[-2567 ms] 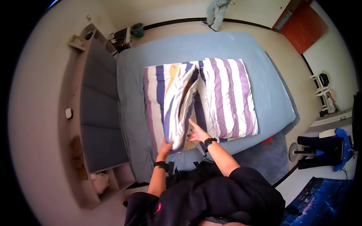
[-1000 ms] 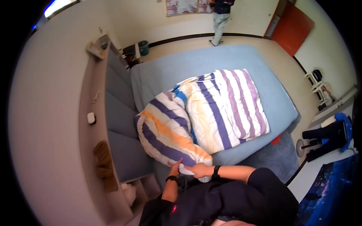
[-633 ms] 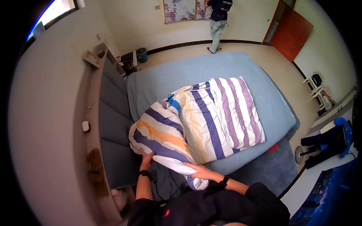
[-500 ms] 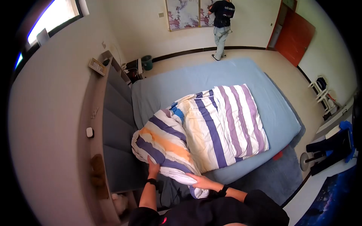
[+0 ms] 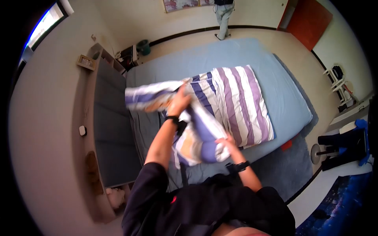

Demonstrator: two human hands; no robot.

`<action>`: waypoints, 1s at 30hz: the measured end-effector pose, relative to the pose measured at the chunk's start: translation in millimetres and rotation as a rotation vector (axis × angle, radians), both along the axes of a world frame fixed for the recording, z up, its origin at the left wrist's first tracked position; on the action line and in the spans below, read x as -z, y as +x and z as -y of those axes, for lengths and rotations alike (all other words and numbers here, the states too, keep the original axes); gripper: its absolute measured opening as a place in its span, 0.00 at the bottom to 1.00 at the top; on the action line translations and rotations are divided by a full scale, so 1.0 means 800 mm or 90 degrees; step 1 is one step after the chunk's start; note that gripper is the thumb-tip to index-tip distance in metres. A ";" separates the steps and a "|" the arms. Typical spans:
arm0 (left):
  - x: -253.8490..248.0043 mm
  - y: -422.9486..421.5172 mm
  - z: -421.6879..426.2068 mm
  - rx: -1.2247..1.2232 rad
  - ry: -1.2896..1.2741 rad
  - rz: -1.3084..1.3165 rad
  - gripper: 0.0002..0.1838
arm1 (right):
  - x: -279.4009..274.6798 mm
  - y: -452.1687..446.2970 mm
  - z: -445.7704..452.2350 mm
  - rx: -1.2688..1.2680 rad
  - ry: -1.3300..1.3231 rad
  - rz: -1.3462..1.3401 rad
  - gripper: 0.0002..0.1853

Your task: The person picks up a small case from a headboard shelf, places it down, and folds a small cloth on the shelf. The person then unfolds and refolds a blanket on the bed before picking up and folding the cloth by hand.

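Note:
A striped quilt (image 5: 244, 106) in white, purple, navy and orange lies on the light-blue bed sheet (image 5: 275, 86). Its right part is folded flat, while the near-left part is lifted and blurred by motion. My left hand (image 5: 179, 101) grips the raised part near the middle of the bed, with a loose end hanging out to its left. Lower and to the right, my right hand (image 5: 228, 144) is closed on a bunched edge of the same quilt. Both wrists wear dark bands.
A padded grey headboard (image 5: 114, 129) with a shelf runs along the left, bearing a picture frame (image 5: 86, 62) and a plush toy (image 5: 115, 197). A person (image 5: 224, 17) stands by the far wall. A green bin (image 5: 143, 47) is at the back; white chairs (image 5: 334, 76) are at right.
My left hand has swung up and away from me, carrying the quilt's near-left part over the bed. My right hand has risen to the right with its edge. The view has tilted down.

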State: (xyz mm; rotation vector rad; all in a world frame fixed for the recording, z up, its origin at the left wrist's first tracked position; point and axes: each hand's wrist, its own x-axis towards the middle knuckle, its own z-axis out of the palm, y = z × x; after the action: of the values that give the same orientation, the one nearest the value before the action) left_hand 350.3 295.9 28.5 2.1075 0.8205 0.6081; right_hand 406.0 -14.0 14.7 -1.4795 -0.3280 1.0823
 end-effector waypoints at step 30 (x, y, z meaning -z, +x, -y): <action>0.396 -0.234 0.170 -0.236 -0.377 -0.427 0.54 | 0.408 0.091 0.080 0.266 -0.387 -0.336 0.26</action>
State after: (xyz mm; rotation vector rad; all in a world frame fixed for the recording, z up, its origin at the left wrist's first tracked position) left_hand 162.9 159.8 -288.5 1.6001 1.5615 -0.1952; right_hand 478.8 -78.2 -311.5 -1.6059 0.7083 1.2266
